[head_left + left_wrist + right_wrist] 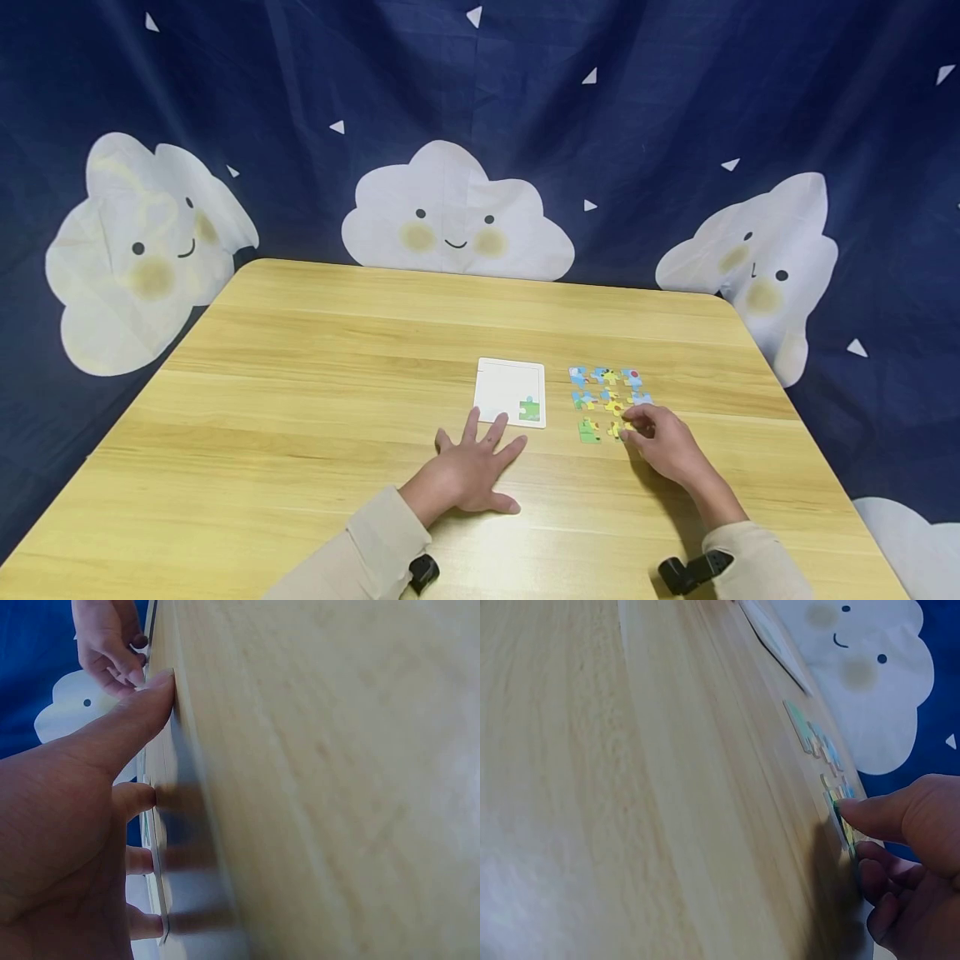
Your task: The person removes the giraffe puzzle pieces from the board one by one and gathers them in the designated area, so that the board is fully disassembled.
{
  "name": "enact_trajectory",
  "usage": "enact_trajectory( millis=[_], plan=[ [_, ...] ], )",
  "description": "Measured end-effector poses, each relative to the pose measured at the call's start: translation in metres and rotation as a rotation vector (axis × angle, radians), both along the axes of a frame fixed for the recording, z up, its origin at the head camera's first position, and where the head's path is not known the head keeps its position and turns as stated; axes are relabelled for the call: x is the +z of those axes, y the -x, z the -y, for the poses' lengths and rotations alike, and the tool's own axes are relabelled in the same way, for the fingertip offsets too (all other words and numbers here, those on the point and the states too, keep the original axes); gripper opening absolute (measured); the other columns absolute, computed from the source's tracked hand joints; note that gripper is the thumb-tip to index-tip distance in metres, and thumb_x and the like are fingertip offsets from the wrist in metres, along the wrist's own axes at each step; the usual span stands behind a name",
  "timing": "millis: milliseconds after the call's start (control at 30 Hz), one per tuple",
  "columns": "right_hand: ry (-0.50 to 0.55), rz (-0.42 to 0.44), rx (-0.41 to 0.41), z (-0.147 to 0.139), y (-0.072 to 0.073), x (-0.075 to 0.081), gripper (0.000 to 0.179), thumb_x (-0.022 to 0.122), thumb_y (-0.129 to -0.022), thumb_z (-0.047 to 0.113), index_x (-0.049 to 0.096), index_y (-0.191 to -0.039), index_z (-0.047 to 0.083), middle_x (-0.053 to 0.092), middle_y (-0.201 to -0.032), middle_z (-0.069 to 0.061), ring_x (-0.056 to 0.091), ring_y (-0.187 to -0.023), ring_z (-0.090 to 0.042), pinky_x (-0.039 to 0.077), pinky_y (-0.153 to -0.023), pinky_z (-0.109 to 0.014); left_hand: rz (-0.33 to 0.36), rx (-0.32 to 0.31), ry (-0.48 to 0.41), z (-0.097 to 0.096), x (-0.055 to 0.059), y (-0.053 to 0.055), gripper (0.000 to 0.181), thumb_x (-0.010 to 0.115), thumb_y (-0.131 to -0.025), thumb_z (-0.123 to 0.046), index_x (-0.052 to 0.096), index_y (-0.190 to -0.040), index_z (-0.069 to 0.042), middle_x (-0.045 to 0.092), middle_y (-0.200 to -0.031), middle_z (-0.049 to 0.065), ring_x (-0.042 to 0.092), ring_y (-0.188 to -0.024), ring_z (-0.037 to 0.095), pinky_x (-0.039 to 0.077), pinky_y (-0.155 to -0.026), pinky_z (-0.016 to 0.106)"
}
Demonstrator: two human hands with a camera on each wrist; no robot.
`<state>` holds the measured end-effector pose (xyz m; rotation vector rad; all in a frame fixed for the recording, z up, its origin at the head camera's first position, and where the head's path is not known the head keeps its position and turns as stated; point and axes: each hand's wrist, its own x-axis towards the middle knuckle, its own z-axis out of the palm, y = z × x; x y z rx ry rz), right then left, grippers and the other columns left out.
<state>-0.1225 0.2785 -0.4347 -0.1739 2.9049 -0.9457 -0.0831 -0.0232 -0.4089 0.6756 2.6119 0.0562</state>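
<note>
A white square puzzle tray (498, 385) lies on the table, with a green puzzle piece (529, 410) in its lower right corner. My left hand (472, 473) is spread flat, its fingertips at the tray's near edge. To the right of the tray, loose puzzle pieces (588, 400) in blue, yellow and green lie in rough rows. At their near right corner my right hand (663, 442) pinches a puzzle piece (838, 817) between thumb and fingers, seen edge-on in the right wrist view. The fingers hide much of that piece.
The wooden table (300, 383) has rounded far corners. Behind it hangs a dark blue curtain (300, 75) printed with smiling clouds and small white triangles. A black wrist camera (693, 572) sits at the right sleeve, another (423, 573) at the left.
</note>
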Motion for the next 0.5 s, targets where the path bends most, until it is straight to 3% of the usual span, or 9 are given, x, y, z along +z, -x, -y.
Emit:
enact_trajectory(
  millis=[500],
  plan=[
    [0.057, -0.034, 0.001, 0.019, 0.007, 0.006, 0.026, 0.064, -0.09, 0.013, 0.062, -0.111, -0.001, 0.06, -0.091, -0.008, 0.052, -0.078, -0.017, 0.043, -0.069, -0.033, 0.008, 0.002, -0.003, 0.0, -0.001, 0.001, 0.088, 0.054, -0.077, -0.071, 0.017, -0.15, -0.038, 0.007, -0.16, 0.002, 0.003, -0.144, 0.04, 0.027, -0.094, 0.073]
  ],
)
